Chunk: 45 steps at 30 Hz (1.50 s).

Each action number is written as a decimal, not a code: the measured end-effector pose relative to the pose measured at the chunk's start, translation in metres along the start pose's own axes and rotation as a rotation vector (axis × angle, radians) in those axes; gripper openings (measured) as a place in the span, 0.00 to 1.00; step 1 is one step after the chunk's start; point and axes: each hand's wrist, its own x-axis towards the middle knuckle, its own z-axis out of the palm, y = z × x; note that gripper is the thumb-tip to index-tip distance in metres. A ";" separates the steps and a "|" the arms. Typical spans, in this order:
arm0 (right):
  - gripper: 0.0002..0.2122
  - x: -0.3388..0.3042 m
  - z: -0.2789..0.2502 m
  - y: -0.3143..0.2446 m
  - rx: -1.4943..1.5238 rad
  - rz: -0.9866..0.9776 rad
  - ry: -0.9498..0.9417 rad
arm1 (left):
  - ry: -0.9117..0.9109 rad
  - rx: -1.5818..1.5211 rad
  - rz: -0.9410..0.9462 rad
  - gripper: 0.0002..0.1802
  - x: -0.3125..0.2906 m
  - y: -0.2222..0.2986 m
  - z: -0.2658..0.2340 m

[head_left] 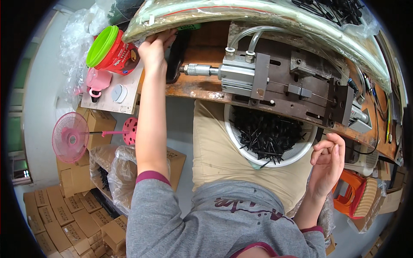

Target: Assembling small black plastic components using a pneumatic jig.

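Observation:
My left arm stretches up to the far left of the bench, where my left hand (154, 48) is bent beside a dark, elongated flat object (175, 58). The edge of a clear plastic-wrapped bundle (198, 15) overhangs its fingers, so their grip is hidden. My right hand (329, 161) hovers to the right of a white basket (229, 129) on my lap, fingers loosely curled and nothing seen in them. Thin black parts (269, 135) fill the basket. Beyond it, a metal fixture with a pneumatic cylinder (238, 73) is mounted on the wooden bench (198, 89).
Left of my arm stand a red tub with a green rim (118, 53), a pink cup (98, 79) and a small white case (119, 93). Lower left are a pink fan (71, 136), a plastic-lined box (122, 172) and stacked cartons (64, 215). An orange stool (350, 193) stands lower right.

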 end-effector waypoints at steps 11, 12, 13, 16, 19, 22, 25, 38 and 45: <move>0.14 -0.007 0.001 0.003 -0.056 0.011 -0.013 | -0.026 1.162 0.849 0.21 0.086 -0.072 -0.025; 0.14 -0.004 0.002 0.001 -0.098 -0.031 -0.014 | -0.024 1.013 0.846 0.18 0.079 -0.071 -0.022; 0.14 0.000 0.001 -0.004 -0.170 -0.096 0.001 | -0.037 0.654 0.591 0.16 0.056 -0.055 -0.001; 0.13 0.021 0.002 -0.030 -0.332 -0.321 -0.033 | -0.169 0.413 0.415 0.24 0.017 -0.024 0.002; 0.13 0.055 0.014 -0.065 -0.495 -0.519 0.009 | -0.077 0.732 0.273 0.28 -0.011 -0.006 -0.010; 0.05 0.117 0.050 -0.089 -0.814 -0.760 -0.038 | -0.014 0.538 0.325 0.30 -0.058 0.006 -0.021; 0.08 0.190 0.067 -0.102 -1.092 -0.990 -0.249 | -0.039 0.538 0.356 0.27 -0.105 0.039 -0.002; 0.19 0.300 0.146 -0.082 -1.755 -0.558 -0.731 | -0.346 0.484 0.690 0.30 -0.209 0.073 0.027; 0.10 0.266 0.112 -0.130 -1.341 -0.605 -0.501 | -0.450 0.412 0.737 0.28 -0.213 0.080 0.037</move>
